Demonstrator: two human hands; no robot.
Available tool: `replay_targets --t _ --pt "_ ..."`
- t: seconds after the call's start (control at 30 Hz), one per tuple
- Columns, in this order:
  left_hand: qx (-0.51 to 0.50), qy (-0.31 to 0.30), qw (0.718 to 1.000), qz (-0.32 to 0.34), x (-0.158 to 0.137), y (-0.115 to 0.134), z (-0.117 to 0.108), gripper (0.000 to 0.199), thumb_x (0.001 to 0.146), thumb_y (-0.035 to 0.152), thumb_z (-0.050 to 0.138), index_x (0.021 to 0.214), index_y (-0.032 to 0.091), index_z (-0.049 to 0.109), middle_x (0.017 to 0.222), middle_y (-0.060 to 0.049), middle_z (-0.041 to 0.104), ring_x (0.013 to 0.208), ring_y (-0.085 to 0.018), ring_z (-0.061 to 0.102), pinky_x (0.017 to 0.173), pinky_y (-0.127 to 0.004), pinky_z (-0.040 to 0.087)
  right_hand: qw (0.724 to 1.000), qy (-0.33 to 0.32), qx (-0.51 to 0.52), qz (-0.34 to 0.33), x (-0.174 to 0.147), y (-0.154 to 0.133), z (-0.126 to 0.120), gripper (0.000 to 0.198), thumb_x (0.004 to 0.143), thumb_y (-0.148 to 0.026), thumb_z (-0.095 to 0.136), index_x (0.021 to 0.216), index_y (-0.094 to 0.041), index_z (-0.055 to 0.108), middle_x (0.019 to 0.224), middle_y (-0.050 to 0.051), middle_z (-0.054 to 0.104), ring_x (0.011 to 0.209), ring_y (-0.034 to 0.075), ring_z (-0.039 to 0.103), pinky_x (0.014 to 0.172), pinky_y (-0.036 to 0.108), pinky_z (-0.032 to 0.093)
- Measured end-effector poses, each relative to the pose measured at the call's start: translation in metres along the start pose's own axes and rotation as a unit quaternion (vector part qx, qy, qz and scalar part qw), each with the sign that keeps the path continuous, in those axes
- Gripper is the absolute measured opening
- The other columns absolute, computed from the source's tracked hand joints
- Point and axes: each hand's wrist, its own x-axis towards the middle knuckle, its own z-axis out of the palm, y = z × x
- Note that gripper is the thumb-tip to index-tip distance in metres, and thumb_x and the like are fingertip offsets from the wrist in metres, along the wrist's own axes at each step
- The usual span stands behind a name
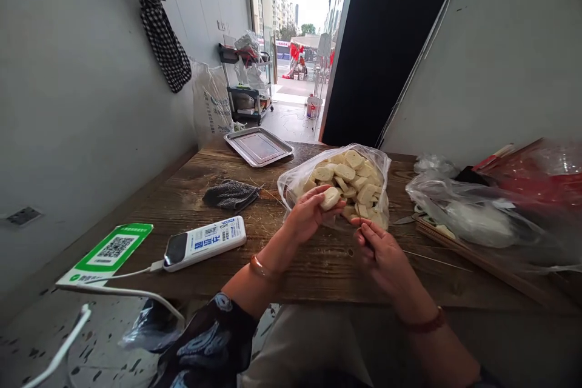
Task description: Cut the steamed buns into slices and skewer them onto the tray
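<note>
My left hand [313, 211] holds a pale, round slice of bread [330, 198] between thumb and fingers. Just to its right, my right hand [377, 248] is closed on a thin skewer [357, 212], whose tip points up near the bag. The slice and the skewer look apart. Right behind both hands, an open clear plastic bag [291, 180] is heaped with more pale bread slices [354, 173]. Another thin stick [436, 259] lies on the table right of my right hand.
On the wooden table [195, 179] are a metal tray [259, 147], a dark grey cloth [231, 194], a white power bank [207, 242] with a cable, and a green QR card [109, 253]. Plastic bags [482, 218] and a knife blade [404, 220] lie at the right.
</note>
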Motion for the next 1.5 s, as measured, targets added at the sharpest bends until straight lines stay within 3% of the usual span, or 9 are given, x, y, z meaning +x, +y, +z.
replay_targets --t 0.17,0.33,0.5,0.67,0.83,0.93,1.17,1.3,1.5 --pt "0.041 0.022 0.999 0.026 0.001 0.002 -0.001 0.041 0.074 0.020 0.077 0.114 0.013 0.068 0.093 -0.007 0.073 0.081 -0.018 0.070 0.070 -0.025 0.055 0.998 0.031 -0.016 -0.055 0.008 0.021 -0.005 0.040 0.075 -0.050 0.083 0.097 -0.020 0.069 0.062 -0.007 0.054 0.044 0.005 0.042 0.039 0.016 0.026" --pt "0.050 0.031 0.995 0.083 0.001 0.014 -0.002 0.045 0.067 0.016 0.082 0.112 0.017 0.073 0.089 -0.001 0.069 0.067 -0.008 0.057 0.053 -0.016 0.042 0.989 0.077 -0.073 -0.100 0.005 0.043 -0.027 0.033 0.079 -0.047 0.079 0.093 -0.018 0.073 0.067 -0.003 0.059 0.059 0.009 0.052 0.053 0.020 0.040" --pt "0.064 0.019 0.996 0.054 -0.004 0.014 0.003 0.068 0.065 0.016 0.087 0.128 0.026 0.062 0.093 0.001 0.068 0.078 -0.014 0.065 0.064 -0.024 0.056 0.973 0.079 -0.181 -0.123 -0.007 0.052 -0.032 0.028 0.088 -0.044 0.069 0.099 -0.019 0.074 0.065 -0.003 0.056 0.057 0.010 0.045 0.053 0.023 0.035" --pt "0.102 -0.001 0.995 -0.014 -0.004 -0.001 0.005 0.046 0.063 0.020 0.090 0.102 0.017 0.067 0.092 -0.002 0.069 0.083 -0.019 0.069 0.074 -0.034 0.061 0.960 0.073 -0.224 -0.154 -0.012 0.052 -0.026 0.024 0.089 -0.039 0.064 0.096 -0.018 0.076 0.063 -0.002 0.056 0.055 0.012 0.045 0.052 0.025 0.036" --pt "0.119 0.031 0.992 0.008 -0.001 -0.007 0.004 0.043 0.060 0.020 0.092 0.089 0.015 0.060 0.084 0.000 0.068 0.078 -0.014 0.068 0.070 -0.025 0.059 0.953 0.064 -0.241 -0.171 -0.012 0.052 -0.028 0.023 0.089 -0.035 0.063 0.099 -0.019 0.077 0.065 -0.002 0.057 0.056 0.012 0.048 0.052 0.025 0.039" --pt "0.112 0.037 0.993 0.008 0.000 -0.006 0.005 0.045 0.060 0.022 0.093 0.086 0.015 0.057 0.085 -0.001 0.069 0.079 -0.015 0.068 0.071 -0.028 0.061 0.949 0.061 -0.255 -0.178 -0.013 0.050 -0.028 0.024 0.091 -0.035 0.061 0.099 -0.019 0.077 0.066 -0.001 0.059 0.056 0.012 0.049 0.052 0.024 0.040" --pt "0.100 0.046 0.994 0.006 -0.001 -0.007 0.010 0.054 0.066 0.019 0.090 0.114 0.017 0.064 0.092 -0.002 0.073 0.079 -0.015 0.071 0.074 -0.027 0.062 0.927 0.065 -0.310 -0.201 -0.015 0.046 -0.023 0.029 0.091 -0.034 0.061 0.108 -0.020 0.079 0.062 -0.002 0.061 0.054 0.013 0.053 0.054 0.026 0.044" --pt "0.098 0.044 0.994 -0.006 -0.003 -0.009 0.011 0.041 0.068 0.021 0.089 0.102 0.014 0.066 0.097 -0.005 0.074 0.083 -0.017 0.073 0.076 -0.026 0.061 0.919 0.064 -0.327 -0.209 -0.015 0.046 -0.022 0.032 0.091 -0.034 0.059 0.114 -0.022 0.078 0.058 -0.002 0.062 0.052 0.015 0.054 0.056 0.028 0.046" --pt "0.080 0.039 0.996 -0.030 -0.004 -0.012 0.011 0.043 0.069 0.023 0.089 0.099 0.015 0.060 0.096 -0.007 0.074 0.088 -0.023 0.076 0.079 -0.032 0.061 0.914 0.063 -0.341 -0.209 -0.014 0.049 -0.023 0.036 0.093 -0.037 0.059 0.119 -0.022 0.078 0.054 -0.002 0.057 0.050 0.016 0.051 0.056 0.029 0.047"
